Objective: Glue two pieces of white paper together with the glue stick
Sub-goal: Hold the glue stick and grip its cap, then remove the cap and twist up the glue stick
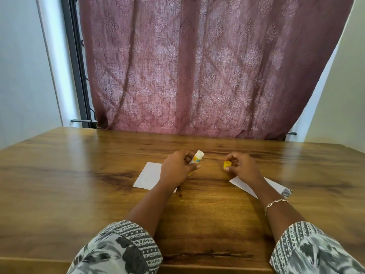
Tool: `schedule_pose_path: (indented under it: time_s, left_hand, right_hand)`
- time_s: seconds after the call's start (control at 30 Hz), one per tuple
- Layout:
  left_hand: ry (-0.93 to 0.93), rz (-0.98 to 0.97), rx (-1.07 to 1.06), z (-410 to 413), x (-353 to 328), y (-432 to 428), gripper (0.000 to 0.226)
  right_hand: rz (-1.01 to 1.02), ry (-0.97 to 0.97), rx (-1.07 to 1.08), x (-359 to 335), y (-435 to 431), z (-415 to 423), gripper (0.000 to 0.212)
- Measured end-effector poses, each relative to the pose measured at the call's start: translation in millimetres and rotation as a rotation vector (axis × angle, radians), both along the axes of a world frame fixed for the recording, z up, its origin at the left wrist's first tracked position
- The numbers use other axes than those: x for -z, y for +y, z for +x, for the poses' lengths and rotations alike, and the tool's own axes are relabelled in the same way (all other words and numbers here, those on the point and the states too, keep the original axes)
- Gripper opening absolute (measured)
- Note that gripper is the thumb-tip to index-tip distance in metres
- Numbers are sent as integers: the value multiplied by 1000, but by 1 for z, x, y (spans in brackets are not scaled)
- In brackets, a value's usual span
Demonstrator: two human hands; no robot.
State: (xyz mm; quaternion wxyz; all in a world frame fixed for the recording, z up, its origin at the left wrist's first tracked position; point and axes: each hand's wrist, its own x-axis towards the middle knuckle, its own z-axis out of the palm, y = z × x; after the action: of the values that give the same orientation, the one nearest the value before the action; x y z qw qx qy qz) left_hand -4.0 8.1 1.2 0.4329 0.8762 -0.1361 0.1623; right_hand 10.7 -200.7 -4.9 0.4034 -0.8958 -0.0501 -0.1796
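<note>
Holding the cylindrical glue stick (197, 158) tilted in our left grip (176, 167), we pinch its yellow cap (227, 165) in our right grip (243, 167), above flat white sheets, left paper (148, 175) and right paper (239, 183), on the woodgrain counter (79, 175).

1. Left paper (148, 176) + right paper (242, 184) flat on table (79, 175), well apart.
2. Glue stick (197, 158) in left hand (175, 167), approx 2 o'clock of left paper.
3. Cap (227, 165) in right hand (242, 165), 3 o'clock of glue stick.
4. Curtain (197, 66) behind table, 12 o'clock.
</note>
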Motion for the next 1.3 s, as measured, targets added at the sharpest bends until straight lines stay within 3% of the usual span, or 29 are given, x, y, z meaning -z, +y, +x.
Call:
schedule_pose_path:
  time_s: [0.27,0.4,0.53,0.7,0.9,1.13,1.3]
  left_hand:
    - [-1,-100,50,2,1,-1,29]
    - [-3,-153,63,1,-1,0,30]
    - [-31,-252,64,2,-1,1,31]
    - [-33,-358,42,3,-2,0,31]
    - [61,-489,109,-5,-8,-2,32]
    - [15,-465,78,-3,-8,-3,30]
    - [5,-464,133,1,-8,0,19]
  right_hand:
    - [-78,40,-12,4,-2,3,28]
    - [-139,1,-10,-1,4,0,40]
    - [26,-135,-111,-12,29,-12,28]
    - [128,-32,-330,-3,65,-27,30]
    - [57,-108,-226,-3,76,-29,32]
    - [23,-124,-203,0,79,-27,32]
    - [141,-100,-265,0,77,-27,17]
